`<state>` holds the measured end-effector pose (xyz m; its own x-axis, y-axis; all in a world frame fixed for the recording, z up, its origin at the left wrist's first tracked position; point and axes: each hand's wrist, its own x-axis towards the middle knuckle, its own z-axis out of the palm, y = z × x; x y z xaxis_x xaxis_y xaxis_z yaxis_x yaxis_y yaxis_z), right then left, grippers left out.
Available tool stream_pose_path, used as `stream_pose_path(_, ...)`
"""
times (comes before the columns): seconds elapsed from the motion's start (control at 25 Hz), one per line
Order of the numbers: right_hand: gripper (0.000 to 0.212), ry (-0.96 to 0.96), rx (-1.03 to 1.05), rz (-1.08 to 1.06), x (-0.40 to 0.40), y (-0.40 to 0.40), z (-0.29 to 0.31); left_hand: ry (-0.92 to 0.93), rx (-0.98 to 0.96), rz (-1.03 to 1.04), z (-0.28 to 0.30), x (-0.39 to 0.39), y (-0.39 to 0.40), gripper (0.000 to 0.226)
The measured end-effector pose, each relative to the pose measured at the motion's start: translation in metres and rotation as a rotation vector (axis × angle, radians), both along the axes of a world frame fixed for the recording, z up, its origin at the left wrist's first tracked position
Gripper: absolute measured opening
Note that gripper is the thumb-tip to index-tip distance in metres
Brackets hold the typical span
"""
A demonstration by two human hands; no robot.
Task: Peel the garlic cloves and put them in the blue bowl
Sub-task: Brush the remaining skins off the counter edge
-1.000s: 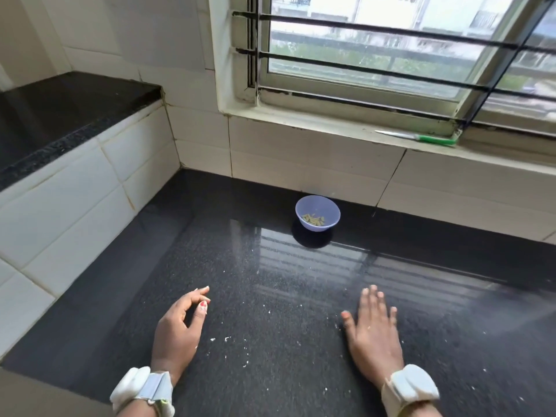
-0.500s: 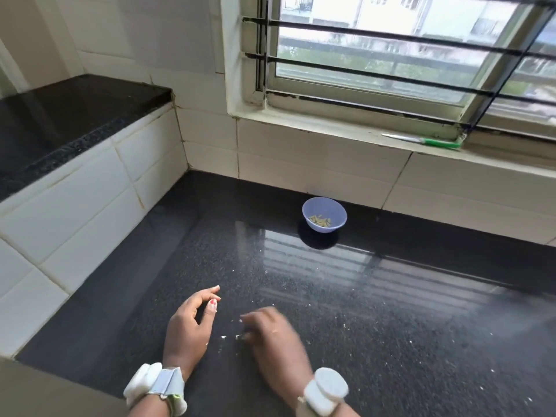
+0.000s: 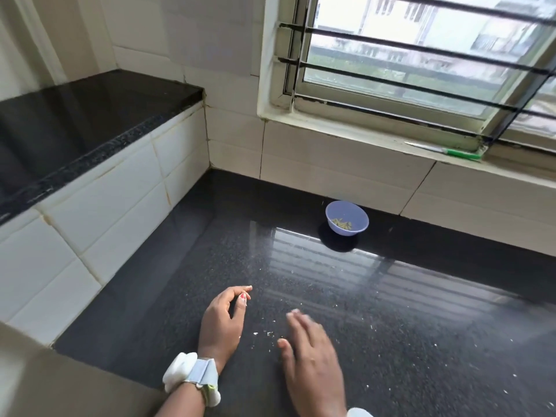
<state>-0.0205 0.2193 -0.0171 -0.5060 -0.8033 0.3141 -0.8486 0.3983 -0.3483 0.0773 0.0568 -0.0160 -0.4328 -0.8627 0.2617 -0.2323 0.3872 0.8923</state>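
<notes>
Our left hand and right hand lay apart, empty; cloves filled the blue bowl; only sweeping scraps seemingly remained.

Right hand motion-blurred, edge-cropped

Black counter, white tiles, barred window

Single head-worn wide-angle view, looking forward and down over a dark tabletop, both hands close at the lower edge, tiled corner and barred window beyond
</notes>
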Motion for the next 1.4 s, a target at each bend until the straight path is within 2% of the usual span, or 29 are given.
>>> stream_pose_path(0.12, 0.088, 0.125, 0.083, -0.215, 0.008, 0.031, -0.012, 0.018, 0.003, 0.010, 0.001, 0.001, -0.003, 0.044)
stream_pose_path(0.2, 0.101, 0.115, 0.168, -0.199, 0.022, 0.028, -0.023, 0.006, 0.033, 0.019, 0.001, 0.002, -0.003, 0.051)
stream_pose_path(0.36, 0.101, 0.054, 0.263, -0.150, 0.037, -0.021, -0.016, 0.120, 0.201, 0.071, 0.006, 0.004, -0.002, 0.044)
stream_pose_path(0.52, 0.085, 0.074, 0.368, 0.100, 0.037, -0.055, 0.002, 0.106, 0.230, 0.075, 0.010, 0.007, -0.001, 0.044)
stream_pose_path(0.6, 0.077, 0.137, 0.261, 0.248, 0.023, -0.042, 0.003, 0.081, 0.215, 0.043, 0.007, 0.009, -0.001, 0.042)
stream_pose_path(0.68, 0.070, 0.045, 0.186, 0.202, 0.000, -0.006, 0.000, 0.082, 0.189, 0.038, 0.006, 0.008, 0.000, 0.040)
stream_pose_path(0.76, 0.070, 0.106, 0.148, -0.074, -0.033, 0.046, -0.013, 0.074, 0.174, 0.056, 0.007, 0.005, 0.002, 0.039)
stream_pose_path(0.88, 0.085, 0.052, 0.208, -0.428, -0.061, 0.114, -0.018, 0.054, 0.159, 0.066, 0.007, 0.002, 0.001, 0.039)
stream_pose_path(0.96, 0.091, 0.060, 0.247, -0.416, -0.046, 0.117, -0.024, 0.049, 0.166, 0.062, 0.005, 0.001, 0.000, 0.039)
stream_pose_path(1.12, 0.097, 0.059, 0.345, -0.100, 0.013, 0.047, -0.013, 0.085, 0.211, 0.078, 0.007, 0.005, 0.006, 0.037)
stream_pose_path(1.24, 0.090, 0.011, 0.378, 0.006, 0.028, -0.021, -0.001, 0.296, 0.442, 0.094, 0.022, 0.004, 0.006, 0.038)
stream_pose_path(1.32, 0.084, 0.001, 0.402, 0.063, 0.022, -0.048, 0.003, 0.541, 0.772, 0.074, 0.035, 0.015, 0.005, 0.039)
stream_pose_path(1.4, 0.079, 0.049, 0.400, 0.153, 0.011, -0.059, 0.003, 0.649, 1.111, -0.059, 0.043, 0.046, 0.009, 0.030)
